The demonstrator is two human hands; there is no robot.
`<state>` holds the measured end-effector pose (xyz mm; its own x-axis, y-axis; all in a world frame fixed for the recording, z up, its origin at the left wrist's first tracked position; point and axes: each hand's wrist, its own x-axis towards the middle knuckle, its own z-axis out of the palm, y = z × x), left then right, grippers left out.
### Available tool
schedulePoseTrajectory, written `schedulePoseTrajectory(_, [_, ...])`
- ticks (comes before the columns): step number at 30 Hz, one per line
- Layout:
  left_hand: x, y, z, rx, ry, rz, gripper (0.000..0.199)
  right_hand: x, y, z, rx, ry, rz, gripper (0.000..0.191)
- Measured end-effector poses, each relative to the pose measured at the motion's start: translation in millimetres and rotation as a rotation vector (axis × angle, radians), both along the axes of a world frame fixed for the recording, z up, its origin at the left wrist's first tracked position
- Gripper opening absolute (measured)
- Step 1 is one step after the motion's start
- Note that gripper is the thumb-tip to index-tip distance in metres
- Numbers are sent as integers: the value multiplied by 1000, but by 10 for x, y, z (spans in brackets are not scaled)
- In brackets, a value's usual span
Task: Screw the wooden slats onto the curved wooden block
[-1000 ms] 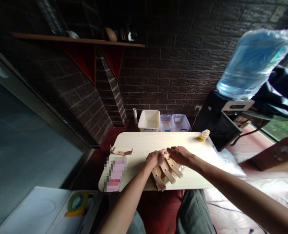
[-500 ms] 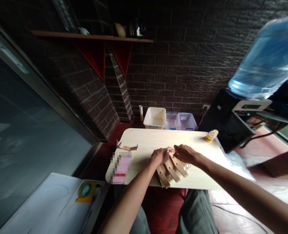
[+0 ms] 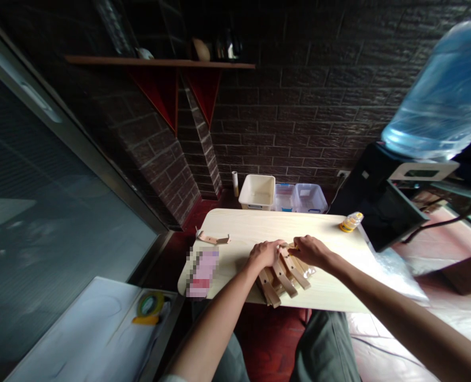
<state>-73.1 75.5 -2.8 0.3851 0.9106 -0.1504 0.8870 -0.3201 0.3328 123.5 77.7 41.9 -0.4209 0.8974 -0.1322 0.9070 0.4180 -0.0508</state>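
A pale wooden piece with several bent slats [image 3: 285,282] lies near the front edge of the table, dark holes showing in the slats. My left hand [image 3: 264,253] is closed over its far left end, fingers curled round the wood. Close beside it, my right hand [image 3: 309,251] is closed in a pinch at the far end of the slats. Whatever sits between its fingertips is too small to make out. Clear plastic shows beneath and right of the slats. A separate bent wooden strip [image 3: 214,240] lies at the table's far left.
The light wooden table [image 3: 259,223] also holds a blurred-out pink item [image 3: 203,273] and a yellow-capped bottle [image 3: 351,222]. Behind it stand a cream bin [image 3: 258,191] and clear boxes [image 3: 310,198]. A water dispenser [image 3: 378,196] is at right; tape [image 3: 150,303] lies lower left.
My right hand has shifted slightly right, away from my left, and its wrist has turned. The left hand keeps its hold; the whole view has drifted a little.
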Motion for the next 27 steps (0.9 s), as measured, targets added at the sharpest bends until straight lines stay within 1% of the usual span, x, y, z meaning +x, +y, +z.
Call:
schedulePoseTrajectory(2, [4, -6, 18, -9, 13, 2, 43, 70, -44, 42, 7, 60, -13, 40])
schedulePoseTrajectory(4, [12, -8, 32, -27, 21, 0, 43, 175, -110, 108, 27, 170, -44, 40])
schedulePoseTrajectory(6, [26, -7, 37, -43, 31, 5, 43, 325, -190, 148, 25, 361, -96, 39])
schedulePoseTrajectory(8, [46, -3, 35, -45, 42, 19, 44, 512, -276, 98, -8, 602, -171, 39])
schedulePoseTrajectory(9, [56, 0, 33, -43, 47, 22, 44, 612, -319, 24, -45, 731, -227, 39])
schedulePoseTrajectory(10, [65, 4, 33, -38, 50, 20, 43, 710, -362, -84, -79, 866, -313, 40])
schedulePoseTrajectory(12, [78, 16, 39, -30, 57, 0, 43, 884, -445, -380, -152, 1144, -458, 40])
schedulePoseTrajectory(15, [91, 47, 79, -22, 66, -28, 43, 1046, -549, -886, -275, 1575, -667, 39])
schedulePoseTrajectory(17, [106, 77, 123, -21, 75, -56, 41, 1093, -594, -1162, -350, 1765, -783, 38])
schedulePoseTrajectory(18, [117, 94, 148, -13, 83, -78, 39, 1103, -609, -1270, -386, 1833, -824, 40])
schedulePoseTrajectory(20, [150, 126, 196, 18, 106, -133, 35, 1109, -625, -1432, -464, 1941, -865, 42])
schedulePoseTrajectory(22, [188, 153, 237, 52, 130, -178, 33, 1107, -633, -1548, -530, 2007, -885, 40])
schedulePoseTrajectory(24, [223, 175, 267, 63, 140, -207, 33, 1110, -641, -1636, -558, 2048, -886, 39])
schedulePoseTrajectory(27, [262, 203, 279, 37, 122, -219, 36, 1136, -663, -1722, -578, 2100, -845, 37])
